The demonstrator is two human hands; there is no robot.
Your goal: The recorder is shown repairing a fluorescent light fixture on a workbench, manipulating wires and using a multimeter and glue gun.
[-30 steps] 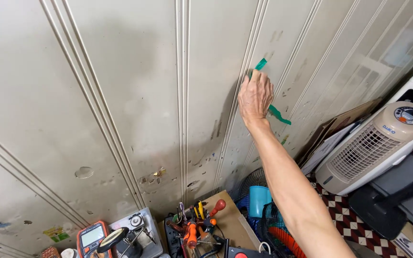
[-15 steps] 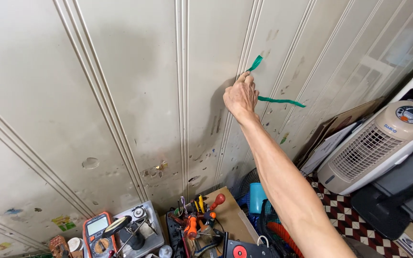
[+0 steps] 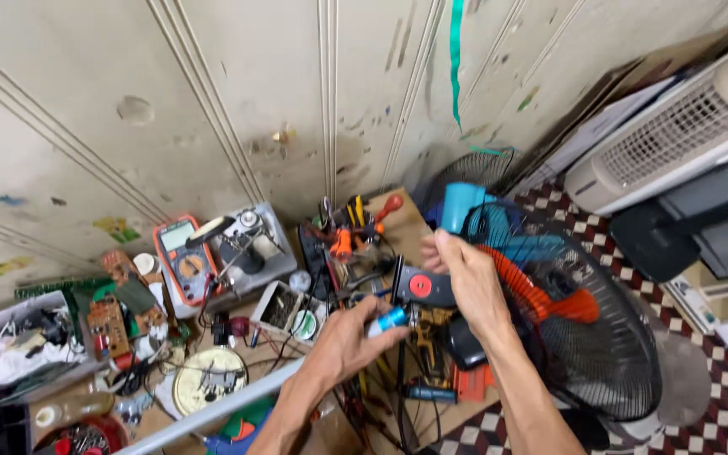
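A green tape strip (image 3: 455, 59) runs straight down the pale grooved wall (image 3: 280, 76) toward my right hand (image 3: 465, 282). That hand's fingers are pinched shut just below a blue cylinder (image 3: 460, 205) on a dismantled fan; the tape thins out above them and seems to be held there. My left hand (image 3: 343, 345) is lower and to the left, over the cluttered bench, closed on a small blue and silver cylinder (image 3: 389, 320). A black tool with a red disc (image 3: 421, 286) lies between the two hands.
An orange multimeter (image 3: 180, 253), circuit boards (image 3: 107, 324), pliers and screwdrivers (image 3: 347, 223) and a round tin (image 3: 206, 379) crowd the bench. A black fan grille (image 3: 600, 354) with orange blades sits to the right on the checkered floor. A white tower fan (image 3: 676, 135) leans at the far right.
My right hand has come down from high on the wall to the bench, drawing the green tape down with it. My view has tilted down, and my left hand now shows.
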